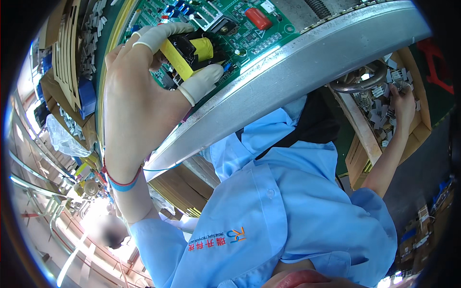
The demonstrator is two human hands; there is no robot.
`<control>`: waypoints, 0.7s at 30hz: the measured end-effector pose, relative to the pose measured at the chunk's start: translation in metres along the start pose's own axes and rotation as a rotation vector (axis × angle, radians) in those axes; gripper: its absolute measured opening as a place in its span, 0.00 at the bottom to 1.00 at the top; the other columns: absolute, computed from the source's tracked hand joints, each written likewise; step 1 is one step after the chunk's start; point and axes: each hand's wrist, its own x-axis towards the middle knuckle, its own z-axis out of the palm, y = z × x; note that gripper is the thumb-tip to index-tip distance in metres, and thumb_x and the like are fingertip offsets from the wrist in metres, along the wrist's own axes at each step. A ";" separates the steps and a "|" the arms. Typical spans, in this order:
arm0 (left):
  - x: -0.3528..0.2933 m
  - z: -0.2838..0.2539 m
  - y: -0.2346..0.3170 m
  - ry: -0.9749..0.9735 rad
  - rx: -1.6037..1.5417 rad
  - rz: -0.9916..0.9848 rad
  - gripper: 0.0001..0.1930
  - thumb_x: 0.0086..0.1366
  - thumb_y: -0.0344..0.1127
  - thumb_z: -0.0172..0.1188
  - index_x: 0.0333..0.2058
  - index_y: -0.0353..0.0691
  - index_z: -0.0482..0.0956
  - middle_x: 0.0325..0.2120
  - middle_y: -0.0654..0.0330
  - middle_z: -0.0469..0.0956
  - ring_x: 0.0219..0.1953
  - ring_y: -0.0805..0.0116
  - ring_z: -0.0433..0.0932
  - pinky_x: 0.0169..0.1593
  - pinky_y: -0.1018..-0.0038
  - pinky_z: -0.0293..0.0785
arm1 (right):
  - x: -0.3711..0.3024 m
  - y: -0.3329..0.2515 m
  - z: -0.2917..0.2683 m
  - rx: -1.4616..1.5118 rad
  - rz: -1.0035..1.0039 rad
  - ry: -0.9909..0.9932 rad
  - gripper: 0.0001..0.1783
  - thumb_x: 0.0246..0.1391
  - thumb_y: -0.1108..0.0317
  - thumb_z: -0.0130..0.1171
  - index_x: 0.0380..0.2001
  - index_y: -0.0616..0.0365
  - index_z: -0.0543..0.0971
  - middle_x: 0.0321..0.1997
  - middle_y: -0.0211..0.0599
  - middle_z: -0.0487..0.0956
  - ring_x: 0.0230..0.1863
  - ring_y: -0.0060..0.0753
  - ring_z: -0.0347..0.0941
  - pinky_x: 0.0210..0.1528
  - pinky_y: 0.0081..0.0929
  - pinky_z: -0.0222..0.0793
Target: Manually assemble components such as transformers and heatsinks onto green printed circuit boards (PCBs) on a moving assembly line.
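My left hand [144, 101], with white finger cots on its thumb and a finger, is closed around a black and yellow transformer [185, 60]. The transformer sits tilted at a green circuit board [276, 41]; whether its pins are seated is hidden. Off to the right, my right hand [403, 103] reaches into a cardboard box [418, 122] of small silver metal pieces [379, 103] that look like heat sinks. Its fingertips are among the pieces, and their grip is too small to make out.
A curved grey metal rim [288, 67] runs between the board and my body. A metal ring handle [360, 84] hangs near the box. A red capacitor [258, 18] stands on the board. More cardboard boxes [67, 62] and a clear plastic bag [65, 137] are at the left.
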 end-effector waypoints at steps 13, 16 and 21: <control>0.009 -0.012 0.018 -0.145 0.024 -0.164 0.30 0.45 0.47 0.75 0.47 0.39 0.80 0.26 0.59 0.72 0.32 0.69 0.69 0.37 0.72 0.67 | 0.006 0.008 0.007 0.004 -0.057 0.028 0.30 0.50 0.43 0.60 0.44 0.59 0.77 0.39 0.49 0.82 0.44 0.46 0.78 0.45 0.37 0.70; 0.008 -0.009 0.007 -0.142 0.019 -0.044 0.31 0.44 0.47 0.75 0.47 0.40 0.80 0.27 0.59 0.72 0.33 0.67 0.69 0.39 0.71 0.67 | 0.005 0.003 0.002 -0.007 -0.026 -0.004 0.29 0.50 0.44 0.60 0.43 0.60 0.77 0.38 0.49 0.81 0.44 0.47 0.78 0.43 0.38 0.71; 0.006 0.002 0.014 0.014 0.171 0.105 0.29 0.45 0.44 0.75 0.47 0.43 0.79 0.26 0.57 0.72 0.36 0.59 0.69 0.45 0.67 0.67 | 0.008 0.030 0.009 0.018 -0.106 0.039 0.30 0.49 0.46 0.63 0.45 0.60 0.76 0.42 0.50 0.81 0.45 0.50 0.77 0.47 0.41 0.70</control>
